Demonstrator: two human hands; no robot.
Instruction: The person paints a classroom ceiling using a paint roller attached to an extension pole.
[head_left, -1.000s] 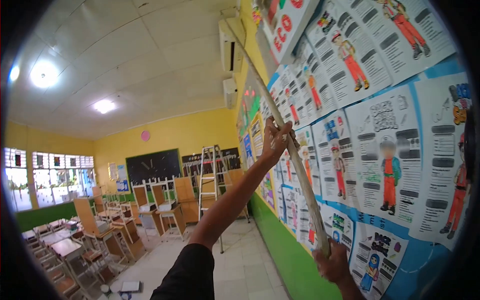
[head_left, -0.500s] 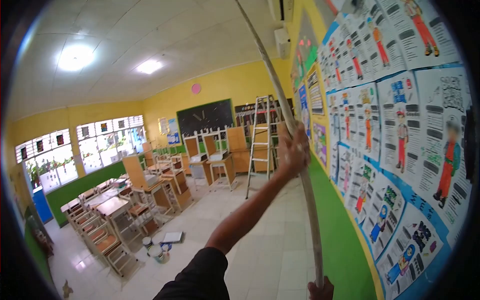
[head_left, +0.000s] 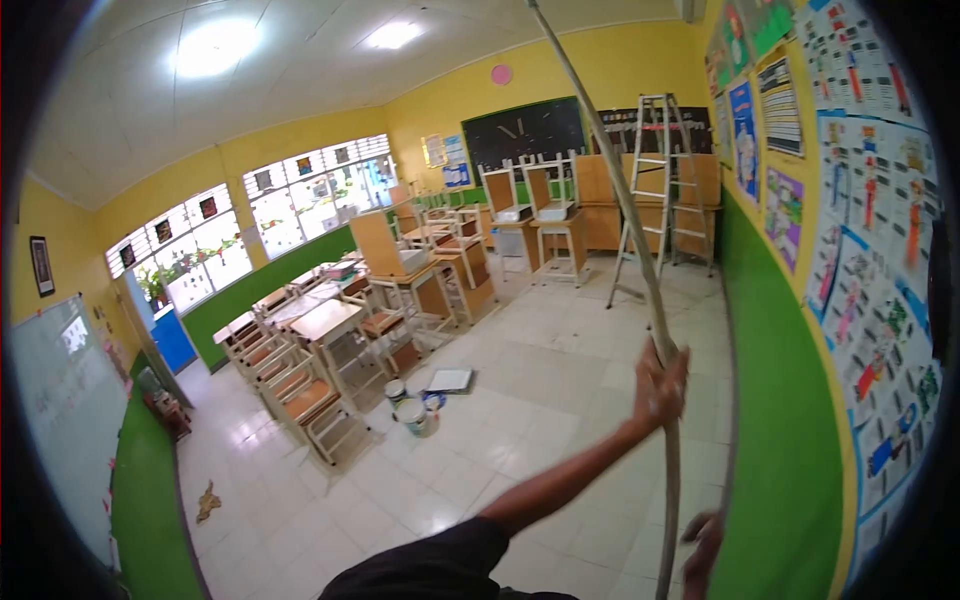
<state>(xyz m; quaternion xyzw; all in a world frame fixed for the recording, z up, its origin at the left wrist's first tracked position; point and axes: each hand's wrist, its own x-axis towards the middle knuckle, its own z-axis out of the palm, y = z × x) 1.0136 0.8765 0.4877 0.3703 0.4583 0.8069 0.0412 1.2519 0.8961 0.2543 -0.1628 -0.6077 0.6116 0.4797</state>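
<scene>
Now the view has swung away from the poster wall and down across the classroom — a second ago the long pole [head_left: 640,230] leaned up against the sheets near the air conditioner, and here it stands clear of the wall, rising from the bottom edge of the frame to the ceiling. The left hand [head_left: 660,385] has slid lower on the pole and is wrapped around it, fingers [head_left: 672,362] closed on the shaft at about mid-height. The right hand [head_left: 703,545] sits near the lower end, just beside the pole; whether its fingers are closed on it I cannot tell, since only part of the hand shows. By my reading the pole has been drawn back from the wall and is being carried or lowered.

Beyond the hands, a stepladder [head_left: 660,190] stands by the green wall, desks and chairs [head_left: 330,340] are stacked on the left, and paint cans [head_left: 410,410] with a flat tray [head_left: 450,380] rest on the tiled floor — well apart from the pole.
</scene>
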